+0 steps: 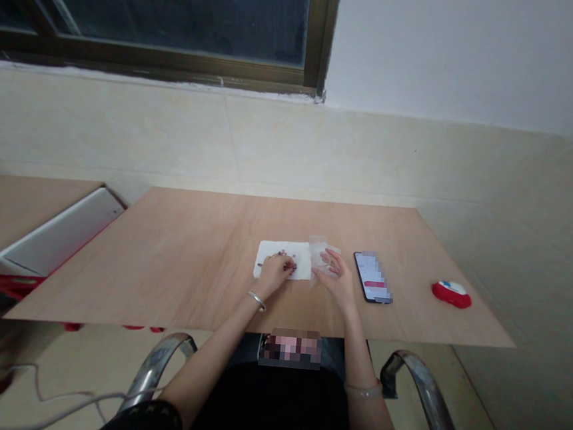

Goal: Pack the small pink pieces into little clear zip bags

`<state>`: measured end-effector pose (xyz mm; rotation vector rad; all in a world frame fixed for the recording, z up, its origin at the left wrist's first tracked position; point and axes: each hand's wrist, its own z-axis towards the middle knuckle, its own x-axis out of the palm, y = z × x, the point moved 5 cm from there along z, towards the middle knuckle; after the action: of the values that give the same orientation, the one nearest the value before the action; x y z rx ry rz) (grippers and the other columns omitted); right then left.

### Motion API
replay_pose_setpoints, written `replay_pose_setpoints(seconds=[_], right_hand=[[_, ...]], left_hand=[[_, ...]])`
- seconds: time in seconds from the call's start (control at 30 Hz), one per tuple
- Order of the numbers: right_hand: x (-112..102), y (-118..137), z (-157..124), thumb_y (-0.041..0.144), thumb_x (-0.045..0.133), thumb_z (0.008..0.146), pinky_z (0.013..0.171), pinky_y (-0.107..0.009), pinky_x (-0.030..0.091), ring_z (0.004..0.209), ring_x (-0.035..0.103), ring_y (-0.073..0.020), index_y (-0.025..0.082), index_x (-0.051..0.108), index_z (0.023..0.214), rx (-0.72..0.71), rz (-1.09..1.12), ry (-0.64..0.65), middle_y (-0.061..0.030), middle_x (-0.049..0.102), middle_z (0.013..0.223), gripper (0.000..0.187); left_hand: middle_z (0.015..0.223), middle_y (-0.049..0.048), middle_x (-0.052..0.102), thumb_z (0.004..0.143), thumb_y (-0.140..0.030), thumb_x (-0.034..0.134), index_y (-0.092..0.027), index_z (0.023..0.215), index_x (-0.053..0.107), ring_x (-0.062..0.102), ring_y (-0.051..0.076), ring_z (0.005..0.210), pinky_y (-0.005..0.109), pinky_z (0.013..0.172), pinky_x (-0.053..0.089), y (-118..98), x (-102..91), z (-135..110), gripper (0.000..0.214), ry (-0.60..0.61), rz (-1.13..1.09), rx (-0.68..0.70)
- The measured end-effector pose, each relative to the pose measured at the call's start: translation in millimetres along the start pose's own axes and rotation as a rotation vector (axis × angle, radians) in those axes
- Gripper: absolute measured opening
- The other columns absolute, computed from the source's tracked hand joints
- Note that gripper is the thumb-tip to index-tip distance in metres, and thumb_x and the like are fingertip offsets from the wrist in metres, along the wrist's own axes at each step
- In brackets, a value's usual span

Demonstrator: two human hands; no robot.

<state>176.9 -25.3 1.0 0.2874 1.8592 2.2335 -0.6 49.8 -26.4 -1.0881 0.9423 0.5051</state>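
Observation:
My left hand [275, 273] rests over a white sheet [303, 263] on the table, its fingers drawn together among small dark and pinkish bits [283, 253] that look like beads. What those fingertips hold, if anything, is too small to make out. Beside the sheet's right edge, my right hand [337, 278] has its fingers curved around a clear plastic piece [320, 246], perhaps a bag or a thin tray. A pale rounded outline shows in the plastic. The plastic overlaps the right end of the sheet.
A phone [372, 277] with a lit screen lies right of my right hand. Farther right is a red and white object [451, 294]. The wooden table [187, 253] reaches the tiled wall. Curved metal chair arms [158, 364] flank me, with a cable [73, 410] at the lower left.

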Motion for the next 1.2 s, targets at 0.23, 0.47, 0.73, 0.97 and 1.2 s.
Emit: replay_pose_setpoints(seconds=[0.23, 0.47, 0.73, 0.97, 1.2], right_hand=[[-2, 2, -1, 0.031, 0.077, 0.063, 0.098, -0.047, 0.041, 0.117, 0.058, -0.0292, 0.021, 0.056, 0.116, -0.012, 0.010, -0.011, -0.0145, 0.064, 0.121, 0.058], [-2, 1, -1, 0.032, 0.078, 0.062, 0.098, -0.047, 0.042, 0.116, 0.059, -0.0289, 0.023, 0.058, 0.114, -0.018, 0.024, -0.013, -0.0129, 0.065, 0.120, 0.057], [-2, 2, 1, 0.032, 0.077, 0.063, 0.098, -0.047, 0.042, 0.117, 0.059, -0.0287, 0.022, 0.056, 0.116, -0.012, 0.018, 0.000, -0.0135, 0.064, 0.122, 0.057], [-2, 6, 1, 0.033, 0.077, 0.064, 0.096, -0.045, 0.044, 0.117, 0.059, -0.0280, 0.021, 0.056, 0.116, -0.020, -0.004, 0.011, -0.0134, 0.065, 0.119, 0.057], [-3, 8, 3, 0.034, 0.077, 0.063, 0.096, -0.047, 0.044, 0.115, 0.060, -0.0285, 0.022, 0.057, 0.116, -0.020, -0.013, 0.002, -0.0126, 0.066, 0.118, 0.057]], left_hand=[[0.092, 0.0081, 0.070, 0.087, -0.022, 0.053, -0.019, 0.088, 0.070, 0.060, 0.022, 0.092, 0.040, 0.092, 0.035, -7, 8.5, -9, 0.018, 0.042, 0.171, 0.066], [0.095, 0.0084, 0.069, 0.089, -0.022, 0.050, -0.019, 0.092, 0.068, 0.056, 0.023, 0.098, 0.040, 0.092, 0.033, -11, 7.6, -16, 0.019, 0.076, 0.245, 0.122], [0.094, 0.0098, 0.068, 0.092, -0.020, 0.043, -0.018, 0.092, 0.067, 0.055, 0.024, 0.096, 0.040, 0.087, 0.034, -15, 9.5, -14, 0.023, 0.112, 0.340, 0.210], [0.091, 0.0103, 0.068, 0.090, -0.021, 0.046, -0.018, 0.089, 0.068, 0.056, 0.024, 0.095, 0.040, 0.087, 0.035, -15, 12.1, -9, 0.022, 0.109, 0.322, 0.168], [0.094, 0.0087, 0.069, 0.086, -0.020, 0.052, -0.019, 0.093, 0.070, 0.059, 0.023, 0.096, 0.038, 0.089, 0.040, -10, 7.9, -2, 0.019, 0.051, 0.140, 0.080]])
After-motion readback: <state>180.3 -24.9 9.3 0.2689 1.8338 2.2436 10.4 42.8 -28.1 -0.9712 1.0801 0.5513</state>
